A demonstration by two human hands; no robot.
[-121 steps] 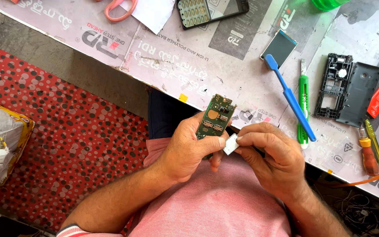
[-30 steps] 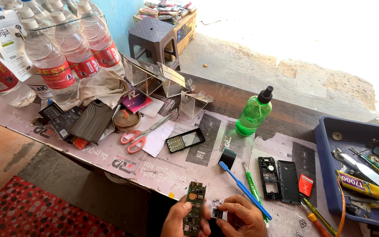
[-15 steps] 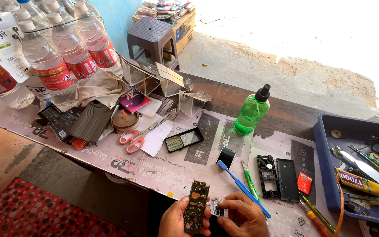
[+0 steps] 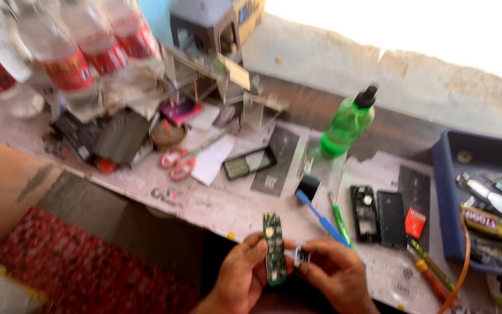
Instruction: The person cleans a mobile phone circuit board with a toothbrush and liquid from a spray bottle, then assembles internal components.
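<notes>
My left hand (image 4: 240, 278) holds a narrow green phone circuit board (image 4: 273, 249) upright by its lower half, at the bottom centre of the head view. My right hand (image 4: 335, 273) pinches a small white and dark part (image 4: 299, 254) right beside the board's right edge. Both hands sit just in front of the table's near edge. The picture is blurred, so I cannot tell if the small part touches the board.
On the paper-covered table (image 4: 228, 197) lie a blue toothbrush (image 4: 321, 218), a green tool (image 4: 341, 224), a black phone frame (image 4: 366, 212) and back cover (image 4: 391, 218), orange scissors (image 4: 178, 163), a keypad (image 4: 249, 163) and a green bottle (image 4: 348, 125). A blue tray (image 4: 445, 197) of tools stands right; water bottles (image 4: 82, 52) stand far left.
My view tilted up from my lap to the whole table, then dipped and blurred. My hands raised the board slightly and still hold board and small part.
</notes>
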